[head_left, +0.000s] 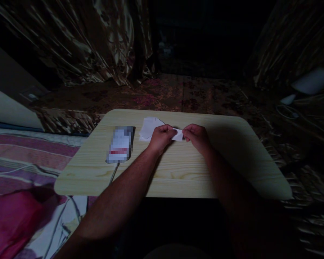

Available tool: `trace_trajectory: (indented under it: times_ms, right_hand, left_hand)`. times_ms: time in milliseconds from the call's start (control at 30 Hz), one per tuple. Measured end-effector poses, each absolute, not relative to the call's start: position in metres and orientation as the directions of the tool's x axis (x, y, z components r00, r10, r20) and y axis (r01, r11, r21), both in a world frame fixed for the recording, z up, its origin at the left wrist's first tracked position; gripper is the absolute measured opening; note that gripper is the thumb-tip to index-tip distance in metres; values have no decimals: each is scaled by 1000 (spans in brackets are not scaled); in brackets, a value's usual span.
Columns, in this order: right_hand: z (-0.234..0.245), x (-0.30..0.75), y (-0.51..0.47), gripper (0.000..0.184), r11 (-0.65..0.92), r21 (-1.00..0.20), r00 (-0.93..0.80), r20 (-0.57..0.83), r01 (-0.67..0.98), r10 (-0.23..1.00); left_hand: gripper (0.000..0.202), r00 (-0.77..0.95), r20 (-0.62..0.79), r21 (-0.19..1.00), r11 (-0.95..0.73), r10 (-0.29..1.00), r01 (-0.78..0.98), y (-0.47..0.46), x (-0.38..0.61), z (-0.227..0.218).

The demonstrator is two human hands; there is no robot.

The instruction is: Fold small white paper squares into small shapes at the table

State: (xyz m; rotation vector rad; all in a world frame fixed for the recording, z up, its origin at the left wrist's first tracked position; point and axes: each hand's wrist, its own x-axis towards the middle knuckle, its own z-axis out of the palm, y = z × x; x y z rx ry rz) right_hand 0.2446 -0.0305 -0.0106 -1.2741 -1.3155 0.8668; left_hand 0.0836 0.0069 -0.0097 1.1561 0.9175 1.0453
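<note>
Between my two hands is a small white piece of paper (pixel 179 135). My left hand (pixel 162 136) pinches its left side, with the thumb lying on top. The fingertips of my right hand (pixel 196 136) close on its right edge. Just beyond and to the left of my left hand, several white sheets of paper (pixel 150 126) lie overlapping on the light wooden table (pixel 183 169). My left hand covers part of the nearest sheets. Fingers under the held paper are hidden.
A phone (pixel 120 144) with a blurred screen lies left on the table, a cable (pixel 113 173) running from its near end. A striped bed cover (pixel 37 149) and pink cloth (pixel 13 219) are at the left. Patterned curtains (pixel 105 39) hang behind. A white lamp-like object (pixel 311 82) stands at the right.
</note>
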Motion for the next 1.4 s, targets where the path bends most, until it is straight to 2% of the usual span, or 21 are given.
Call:
trace_trajectory:
  times_ms: [67, 133, 200, 267, 333, 500, 700, 933, 1067, 1200, 1400]
  right_hand:
    - [-14, 244, -28, 20, 222, -959, 150, 249, 175, 957]
    - [-16, 242, -26, 32, 268, -956, 170, 285, 118, 943]
    - [-18, 240, -26, 48, 286, -948, 148, 305, 137, 941]
    - [-19, 237, -26, 57, 289, -937, 101, 312, 197, 945]
    - [-19, 236, -26, 54, 280, -924, 88, 312, 258, 946]
    - [-21, 238, -25, 28, 232, -930, 158, 284, 285, 946]
    - [-20, 241, -26, 25, 213, -929, 194, 278, 302, 941]
    - [-13, 239, -28, 17, 217, -947, 197, 266, 239, 944]
    - [-14, 239, -28, 20, 195, -931, 279, 284, 308, 917]
    - [-18, 238, -28, 17, 196, -922, 233, 282, 334, 931]
    - [-21, 233, -27, 36, 256, -929, 167, 306, 267, 937]
  left_hand:
    - [19, 200, -15, 981, 53, 980, -187, 8, 84, -9]
    - [24, 158, -8, 976, 42, 987, -213, 10, 84, -10]
    - [33, 138, -12, 973, 44, 990, -227, 12, 84, -10]
    - [39, 147, -15, 972, 49, 989, -232, 13, 83, -11]
    - [41, 189, -18, 971, 62, 982, -232, 12, 83, -11]
    - [38, 279, 24, 981, 30, 960, -189, 9, 84, -16]
    - [27, 275, 80, 988, -39, 958, -150, 14, 83, -22]
    - [30, 291, 42, 979, 19, 956, -205, 13, 83, -20]
    - [25, 275, 50, 986, -4, 960, -168, 11, 83, -20]
    - [25, 244, 55, 991, -22, 968, -134, 11, 83, -20]
    - [24, 229, 79, 987, -43, 970, -157, 11, 83, -19]
